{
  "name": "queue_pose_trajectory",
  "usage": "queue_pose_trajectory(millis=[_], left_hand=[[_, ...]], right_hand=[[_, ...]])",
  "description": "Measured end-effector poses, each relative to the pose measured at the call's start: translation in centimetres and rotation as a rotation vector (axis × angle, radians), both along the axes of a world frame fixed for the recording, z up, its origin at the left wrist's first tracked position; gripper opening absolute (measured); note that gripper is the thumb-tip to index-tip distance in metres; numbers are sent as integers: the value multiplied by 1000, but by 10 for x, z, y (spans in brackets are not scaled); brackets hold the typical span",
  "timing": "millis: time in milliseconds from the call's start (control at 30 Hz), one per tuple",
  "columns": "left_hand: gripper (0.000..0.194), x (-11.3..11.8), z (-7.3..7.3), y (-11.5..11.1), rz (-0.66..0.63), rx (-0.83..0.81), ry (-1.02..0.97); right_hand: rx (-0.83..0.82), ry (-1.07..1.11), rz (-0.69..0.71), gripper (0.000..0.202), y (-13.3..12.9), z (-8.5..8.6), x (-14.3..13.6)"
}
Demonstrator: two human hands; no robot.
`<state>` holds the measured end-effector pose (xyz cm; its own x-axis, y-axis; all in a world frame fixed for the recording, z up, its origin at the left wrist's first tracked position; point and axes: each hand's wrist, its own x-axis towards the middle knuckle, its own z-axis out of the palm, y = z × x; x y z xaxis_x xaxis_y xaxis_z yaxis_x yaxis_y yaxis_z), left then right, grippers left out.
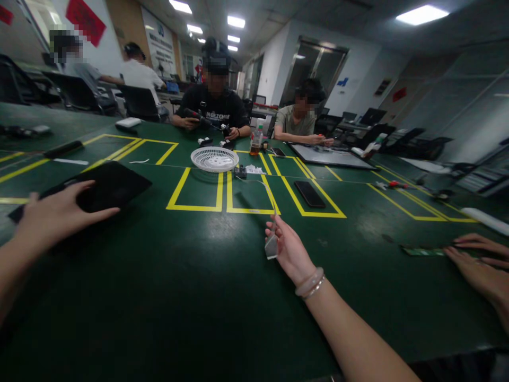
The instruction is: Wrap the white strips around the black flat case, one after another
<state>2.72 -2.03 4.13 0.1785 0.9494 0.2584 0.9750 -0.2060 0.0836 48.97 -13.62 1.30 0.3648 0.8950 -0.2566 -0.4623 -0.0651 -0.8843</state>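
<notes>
Crowding the white basket on the green surface are several things: two small black-and-white parts just beyond it, one bottle of amber liquid behind its right side, and one dark block beside its right edge. The block and its thin cable come between the basket and the right hand – nearer and to the basket's right – where the grip is closed on a grey flat piece. Left of the basket and nearer, the left hand is at one black panel, its grip spread with thumb and forefinger apart; whether it bears the panel's weight I cannot tell. The panel covers part of the surface there. Two pale strips lie left of the basket. To its right are one dark phone, nearer, and one large grey board. Four people sit beyond the basket; far to its right, another person's two hands touch one green circuit board.
</notes>
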Motion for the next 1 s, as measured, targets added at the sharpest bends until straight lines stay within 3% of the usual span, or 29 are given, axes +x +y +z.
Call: queue_pose_trajectory(millis=[33,67,200,333,533,733,867,1000], left_hand=[[91,21,1,-7,51,-11,21],[87,41,1,-15,-20,-18,35],[85,110,-7,-58,-517,-96,35],[82,147,-26,-91,-745,-156,-2],[76,161,-46,-96,-778,-164,-78],[82,159,-47,-95,-858,-60,3],[71,160,-39,-107,-1022,215,75],[55,159,-33,-112,-1022,334,83]], right_hand=[[1,-5,3,36,0,0,0],[4,-11,5,36,-1,0,1],[16,-41,14,35,-1,2,1],[30,-76,18,35,-1,2,1],[55,-130,38,39,-5,5,-3],[127,-289,142,44,-11,8,-11],[318,-777,334,40,-15,5,-15],[471,-1381,510,39,-25,6,-22]])
